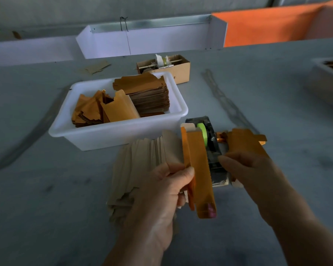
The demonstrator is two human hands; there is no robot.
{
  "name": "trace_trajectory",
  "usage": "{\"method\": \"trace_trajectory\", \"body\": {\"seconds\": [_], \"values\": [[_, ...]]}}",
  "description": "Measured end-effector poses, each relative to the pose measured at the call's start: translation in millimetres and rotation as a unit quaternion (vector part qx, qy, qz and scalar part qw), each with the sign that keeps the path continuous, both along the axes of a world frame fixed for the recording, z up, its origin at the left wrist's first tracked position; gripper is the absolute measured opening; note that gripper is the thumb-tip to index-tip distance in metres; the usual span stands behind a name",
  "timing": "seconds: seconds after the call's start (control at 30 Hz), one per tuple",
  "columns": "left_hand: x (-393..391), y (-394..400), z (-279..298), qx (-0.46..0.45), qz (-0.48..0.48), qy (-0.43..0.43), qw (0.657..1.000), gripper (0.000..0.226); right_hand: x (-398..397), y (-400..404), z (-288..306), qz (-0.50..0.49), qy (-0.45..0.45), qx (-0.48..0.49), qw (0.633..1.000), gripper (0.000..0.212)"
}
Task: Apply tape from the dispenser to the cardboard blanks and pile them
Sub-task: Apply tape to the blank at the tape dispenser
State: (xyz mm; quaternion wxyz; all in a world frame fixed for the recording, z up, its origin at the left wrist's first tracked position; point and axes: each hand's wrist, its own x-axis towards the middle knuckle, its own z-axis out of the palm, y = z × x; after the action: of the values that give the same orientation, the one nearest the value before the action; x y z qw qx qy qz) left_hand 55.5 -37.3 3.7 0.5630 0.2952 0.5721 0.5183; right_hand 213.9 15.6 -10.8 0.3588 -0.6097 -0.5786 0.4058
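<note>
- The left hand [161,194] grips a folded orange cardboard blank [199,169], thumb across its near face and fingers curled behind, holding it upright and tilted slightly, its long edge running away from the person.
- The right hand [244,169] reaches toward the near end of the tape dispenser [211,148]; its fingers are bent at the dispenser's front, but the blur hides whether they pinch any tape, so I cannot tell its grasp.
- The dispenser is dark, sits on the bench [46,189] just behind the held blank, and carries a green tape roll [203,132].
- Just right of the dispenser, partly under the right hand, lies another orange blank [244,140], flat on the bench.
- Left of the held blank and beneath the left hand, a fanned pile of blanks [142,164] lies pale side up on the bench.
- Behind that pile stands a white plastic tub [112,133]. It holds a neat stack of blanks [148,95] at its right and loose orange blanks [96,110] leaning at its left.
- Farther back sits a small cardboard box [173,68] with a second green roll on a stick.
- A white trough [142,41] and an orange panel [267,24] run along the far edge.
</note>
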Motion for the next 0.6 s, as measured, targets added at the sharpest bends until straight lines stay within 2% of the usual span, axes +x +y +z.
{"method": "trace_trajectory", "body": {"seconds": [0.23, 0.33, 0.5, 0.6], "values": [[12, 11, -8, -0.023, -0.004, -0.002, 1.000, 0.016, -12, 7, -4, 0.001, -0.032, -0.026, 0.999, 0.008], [13, 12, -11, -0.031, 0.001, -0.015, 0.999, 0.013, -13, 7, -5, -0.019, -0.015, -0.037, 0.999, 0.009], [13, 12, -15, -0.025, -0.005, -0.011, 1.000, 0.008, -20, 7, -4, -0.040, 0.071, -0.081, 0.993, 0.009], [13, 11, -14, -0.018, -0.007, -0.007, 1.000, 0.011, -17, 3, -4, -0.050, 0.174, -0.108, 0.978, 0.011]]}}
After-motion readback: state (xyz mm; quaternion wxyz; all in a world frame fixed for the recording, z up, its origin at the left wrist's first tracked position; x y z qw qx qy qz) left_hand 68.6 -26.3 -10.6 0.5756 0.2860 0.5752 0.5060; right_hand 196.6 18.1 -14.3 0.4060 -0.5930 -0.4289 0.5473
